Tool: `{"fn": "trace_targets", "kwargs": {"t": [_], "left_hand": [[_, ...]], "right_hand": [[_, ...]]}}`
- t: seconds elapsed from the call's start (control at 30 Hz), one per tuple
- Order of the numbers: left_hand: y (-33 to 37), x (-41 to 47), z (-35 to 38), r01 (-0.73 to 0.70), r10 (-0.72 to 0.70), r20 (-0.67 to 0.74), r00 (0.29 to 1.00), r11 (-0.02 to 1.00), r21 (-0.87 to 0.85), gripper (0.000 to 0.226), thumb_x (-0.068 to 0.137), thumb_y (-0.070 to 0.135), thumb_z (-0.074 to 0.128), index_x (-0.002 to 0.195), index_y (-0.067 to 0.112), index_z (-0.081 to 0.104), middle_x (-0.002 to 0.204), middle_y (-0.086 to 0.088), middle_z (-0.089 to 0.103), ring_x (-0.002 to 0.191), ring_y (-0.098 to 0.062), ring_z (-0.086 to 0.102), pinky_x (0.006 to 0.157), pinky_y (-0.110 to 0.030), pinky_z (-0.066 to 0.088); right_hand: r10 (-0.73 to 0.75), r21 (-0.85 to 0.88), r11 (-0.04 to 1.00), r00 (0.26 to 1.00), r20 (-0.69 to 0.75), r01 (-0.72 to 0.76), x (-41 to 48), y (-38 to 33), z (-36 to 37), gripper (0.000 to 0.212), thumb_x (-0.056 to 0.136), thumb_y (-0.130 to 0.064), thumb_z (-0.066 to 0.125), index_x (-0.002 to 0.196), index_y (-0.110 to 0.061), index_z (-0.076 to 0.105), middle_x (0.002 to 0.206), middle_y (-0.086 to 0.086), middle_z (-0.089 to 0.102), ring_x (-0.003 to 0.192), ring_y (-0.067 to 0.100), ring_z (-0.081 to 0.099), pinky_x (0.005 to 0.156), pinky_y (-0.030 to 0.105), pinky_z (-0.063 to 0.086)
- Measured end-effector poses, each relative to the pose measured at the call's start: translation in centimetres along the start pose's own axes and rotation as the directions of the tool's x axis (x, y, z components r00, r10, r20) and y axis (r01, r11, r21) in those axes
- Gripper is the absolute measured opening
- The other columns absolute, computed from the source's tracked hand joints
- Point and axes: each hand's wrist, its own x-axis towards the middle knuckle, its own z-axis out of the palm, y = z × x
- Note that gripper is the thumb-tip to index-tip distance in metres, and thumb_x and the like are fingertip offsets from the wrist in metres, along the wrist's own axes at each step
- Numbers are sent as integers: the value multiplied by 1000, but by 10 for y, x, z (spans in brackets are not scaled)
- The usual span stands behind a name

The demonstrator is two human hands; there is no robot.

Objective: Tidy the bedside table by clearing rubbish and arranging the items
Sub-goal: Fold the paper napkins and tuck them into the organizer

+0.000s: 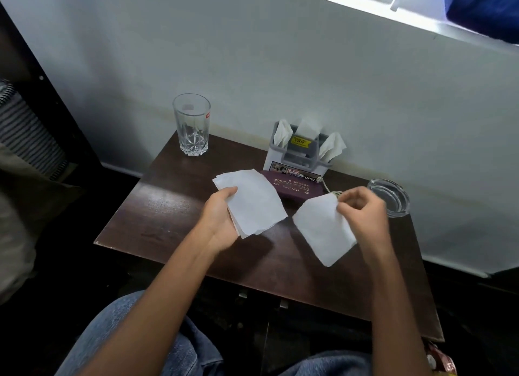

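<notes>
The bedside table [174, 207] is dark brown, the tissues [252, 201] white, and the spectacle case [292, 187] purple with gold lettering. The holder [297, 156] is grey and white with a yellow label; the glass [191, 125] and ashtray [390, 197] are clear.

Bare table [179, 207] left of glass [191, 125]

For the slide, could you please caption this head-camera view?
Left hand holds a stack of white tissues, right hand a single tissue, above the dark bedside table.
</notes>
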Motion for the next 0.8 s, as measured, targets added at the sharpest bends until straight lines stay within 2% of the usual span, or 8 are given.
{"fn": "trace_targets", "kwargs": {"t": [0.13, 0.3, 0.4, 0.5, 0.53, 0.63, 0.73, 0.8], "left_hand": [[-3, -5, 5, 48, -47, 99, 994, 999, -12, 28, 97, 18, 40, 119, 6, 54, 99, -12, 67, 89, -29, 63, 77, -47, 48], [-9, -6, 9, 78, -83, 179, 980, 996, 31, 28, 94, 17, 44, 114, 4, 59, 98, -12, 71, 87, -27, 67, 81, -44, 50], [-14, -4, 9, 72, -83, 232, 969, 996, 55, 29, 94, 22, 42, 99, 6, 66, 85, -11, 74, 73, -25, 72, 78, -39, 53], [-16, -1, 10, 55, -59, 309, 949, 998, 22, 41, 96, 25, 37, 86, 10, 74, 87, -8, 74, 76, -22, 71, 73, -37, 59], [-17, -1, 10, 55, -54, 322, 945, 998, 5, 43, 96, 25, 36, 84, 11, 75, 88, -7, 74, 78, -22, 70, 72, -36, 59], [-16, -4, 12, 33, -41, 293, 955, 999, 32, 34, 96, 26, 38, 105, 10, 66, 96, -8, 72, 85, -22, 68, 83, -38, 53], [-13, -6, 11, 16, -44, 266, 963, 994, 107, 31, 96, 28, 37, 103, 13, 64, 84, -4, 74, 73, -19, 70, 75, -35, 52], [-14, -5, 11, 11, -40, 246, 968, 993, 116, 34, 98, 28, 36, 111, 13, 63, 95, -5, 74, 83, -20, 69, 78, -37, 53]], "right_hand": [[-149, 146, 976, 985, -87, 160, -10, -37, -16, 27, 79, 6, 58, 70, -19, 57, 63, -3, 56, 58, 4, 50, 57, 17, 39], [-328, 346, 890, 944, 36, 296, -34, -86, -11, 29, 77, 10, 65, 74, -18, 62, 75, -4, 62, 64, -2, 56, 63, 8, 44], [-370, 484, 832, 922, 117, 273, -45, -100, 1, 25, 76, 11, 66, 80, -14, 63, 77, -6, 63, 73, 0, 58, 68, 12, 47], [-299, 655, 741, 946, 123, 148, -45, -99, 13, 22, 74, 6, 67, 80, -15, 63, 75, -5, 62, 73, 8, 57, 68, 17, 47], [-261, 656, 742, 961, 92, 139, -42, -95, 18, 22, 74, 6, 67, 80, -15, 62, 74, -3, 61, 70, 8, 55, 66, 15, 46], [-164, 478, 866, 986, -5, 146, -34, -73, 32, 27, 78, 10, 61, 79, -17, 61, 68, -3, 60, 61, 2, 54, 60, 12, 45], [-151, 311, 936, 987, -61, 162, -32, -50, 43, 26, 80, 7, 59, 81, -19, 59, 69, -1, 59, 65, 7, 55, 61, 15, 45], [-163, 245, 951, 979, -124, 189, -30, -43, 47, 23, 80, 6, 59, 83, -16, 59, 74, 1, 59, 69, 11, 55, 61, 10, 44]]}}
